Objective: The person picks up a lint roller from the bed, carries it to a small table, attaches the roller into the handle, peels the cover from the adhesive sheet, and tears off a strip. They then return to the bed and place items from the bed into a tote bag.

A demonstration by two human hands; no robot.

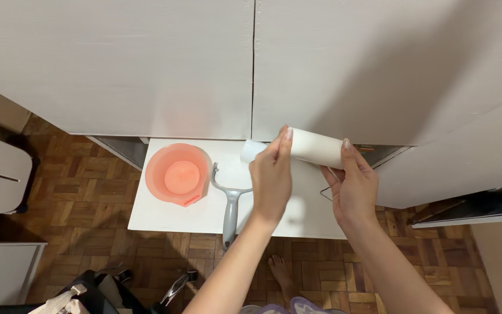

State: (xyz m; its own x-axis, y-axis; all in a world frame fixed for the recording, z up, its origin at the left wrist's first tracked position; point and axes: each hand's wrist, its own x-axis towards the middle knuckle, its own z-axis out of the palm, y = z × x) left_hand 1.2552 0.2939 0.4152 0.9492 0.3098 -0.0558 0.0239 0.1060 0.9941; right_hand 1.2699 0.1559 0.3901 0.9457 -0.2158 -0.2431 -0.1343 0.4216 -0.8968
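White roll [315, 147] between both hands — left hand [271, 177] and right hand [352, 186] each grasping it.

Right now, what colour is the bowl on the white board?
The bowl is salmon pink, seen best in the head view.

Roll [315, 148]: white, smooth, matt, paper-like
Bowl [177, 174]: coral plastic, smooth, faintly translucent
Peeler [229, 206]: grey, matt, plastic-looking handle
Small table [164, 216]: white top, smooth, matt
Cabinet doors [146, 64]: white, painted, slightly grained
Floor [88, 192]: wood parquet, brown, low sheen
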